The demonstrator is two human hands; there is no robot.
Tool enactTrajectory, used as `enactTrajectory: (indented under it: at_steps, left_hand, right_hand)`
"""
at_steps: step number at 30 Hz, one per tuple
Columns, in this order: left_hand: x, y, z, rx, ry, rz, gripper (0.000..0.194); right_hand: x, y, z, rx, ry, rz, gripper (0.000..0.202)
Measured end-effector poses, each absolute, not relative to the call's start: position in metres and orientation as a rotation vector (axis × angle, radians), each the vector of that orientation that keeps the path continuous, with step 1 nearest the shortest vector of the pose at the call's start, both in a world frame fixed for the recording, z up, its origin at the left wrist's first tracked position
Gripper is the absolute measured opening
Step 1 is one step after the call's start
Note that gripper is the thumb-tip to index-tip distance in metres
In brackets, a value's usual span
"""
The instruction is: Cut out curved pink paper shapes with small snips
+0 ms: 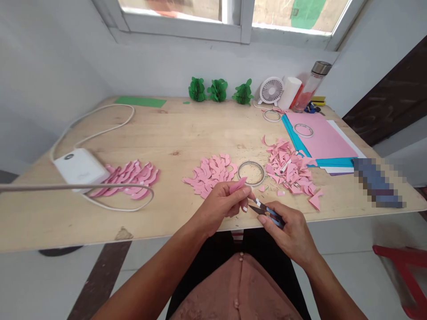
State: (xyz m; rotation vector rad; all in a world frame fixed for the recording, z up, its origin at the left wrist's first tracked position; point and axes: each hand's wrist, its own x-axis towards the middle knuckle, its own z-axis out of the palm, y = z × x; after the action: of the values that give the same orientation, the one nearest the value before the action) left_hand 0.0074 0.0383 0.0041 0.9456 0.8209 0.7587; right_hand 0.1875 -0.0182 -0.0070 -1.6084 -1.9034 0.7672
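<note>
Left hand (216, 205) pinches pink paper (237, 185), right hand (295, 229) grips snips (259, 210). Two piles (140, 177) (211, 172) look already cut; what's left, I can't tell.

Craft workspace — wooden table (207, 133), pink scraps (295, 175), coloured sheets (328, 140).

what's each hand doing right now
left: closed, fingers pinching a pink paper piece
right: closed around small snips, blades apart
</note>
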Motion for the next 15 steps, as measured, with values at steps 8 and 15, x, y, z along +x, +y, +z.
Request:
enactTrajectory:
  at_steps: [8, 15]
  left_hand:
    - [0.0084, 0.0396, 0.0064, 1.003, 0.847, 0.767, 0.03]
    - [0.0054, 0.0406, 0.0043, 1.117, 0.887, 0.73, 0.033]
  right_hand:
    - [0.1881, -0.0174, -0.0063, -1.604, -1.94, 0.752, 0.023]
    - [0.1878, -0.0172, -0.0053, -1.594, -1.956, 0.742, 0.023]
